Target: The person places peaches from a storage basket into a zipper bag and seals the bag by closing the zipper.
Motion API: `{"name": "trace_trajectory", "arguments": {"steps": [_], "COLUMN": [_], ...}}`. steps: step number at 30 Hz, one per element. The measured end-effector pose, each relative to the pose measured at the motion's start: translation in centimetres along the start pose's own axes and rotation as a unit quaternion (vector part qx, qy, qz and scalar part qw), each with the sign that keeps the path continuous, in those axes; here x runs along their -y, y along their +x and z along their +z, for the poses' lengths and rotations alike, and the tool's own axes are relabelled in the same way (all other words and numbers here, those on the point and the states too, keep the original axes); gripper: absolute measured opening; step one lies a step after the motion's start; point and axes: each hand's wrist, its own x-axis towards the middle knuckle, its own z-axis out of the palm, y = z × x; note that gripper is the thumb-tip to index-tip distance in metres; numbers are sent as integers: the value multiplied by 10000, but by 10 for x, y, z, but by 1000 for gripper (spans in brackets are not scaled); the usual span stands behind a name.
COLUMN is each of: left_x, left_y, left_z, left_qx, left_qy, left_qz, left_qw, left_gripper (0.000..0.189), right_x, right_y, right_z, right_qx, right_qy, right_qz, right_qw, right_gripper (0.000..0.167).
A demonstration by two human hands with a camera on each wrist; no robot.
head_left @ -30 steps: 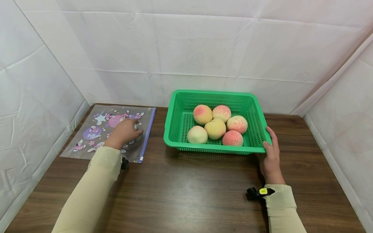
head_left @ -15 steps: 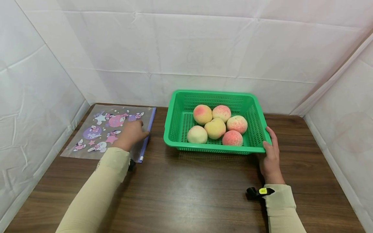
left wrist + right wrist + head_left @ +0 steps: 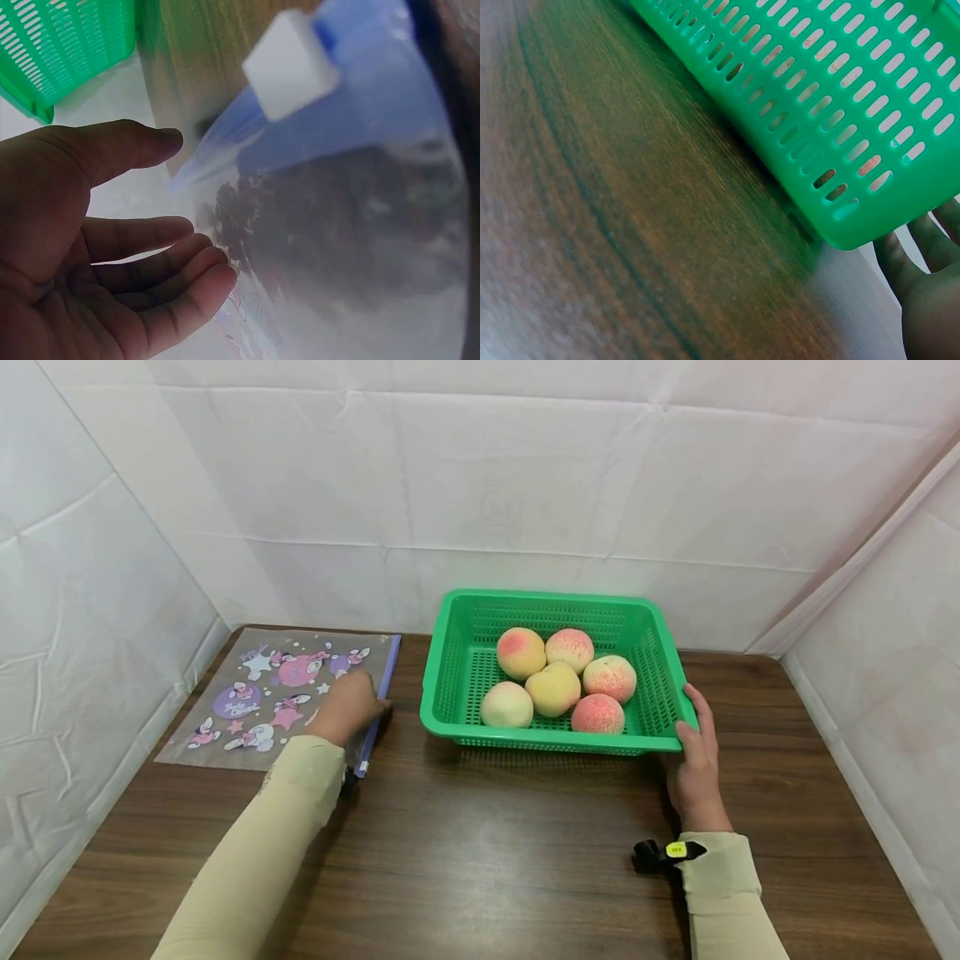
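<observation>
A clear zip bag (image 3: 247, 727) printed with pink and purple cartoon figures lies flat on the table at the left. Over its blue zip edge hovers my left hand (image 3: 347, 706). Seen from the left wrist, that hand (image 3: 112, 247) has loosely bent fingers and a thumb held apart, with nothing between them; the bag's white slider (image 3: 289, 66) is close by. A green basket (image 3: 555, 741) holds several peaches (image 3: 553, 689). At its front right corner my right hand (image 3: 697, 768) grips the rim, thumb on top and fingers along the outer side, partly hidden in the right wrist view.
The brown wooden table (image 3: 480, 860) carries both bag and basket. White cloth walls (image 3: 480, 485) close off the back and both sides, with the basket near the back one. A black wrist strap (image 3: 660, 853) sits at my right sleeve.
My left hand has moved right across the bag to its blue zip edge, its fingers lowering. The right hand, basket and peaches stay as they were.
</observation>
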Motion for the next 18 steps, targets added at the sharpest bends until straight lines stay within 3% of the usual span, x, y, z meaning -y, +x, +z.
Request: {"name": "trace_trajectory", "arguments": {"steps": [18], "left_x": [0], "left_y": [0], "left_z": [0], "left_qx": [136], "left_qy": [55], "left_qz": [-129], "left_qw": [9998], "left_gripper": [34], "right_x": [0], "right_y": [0], "right_z": [0], "right_qx": [-5], "right_qy": [9], "right_qz": [28], "right_qw": [10000], "right_gripper": [54]}}
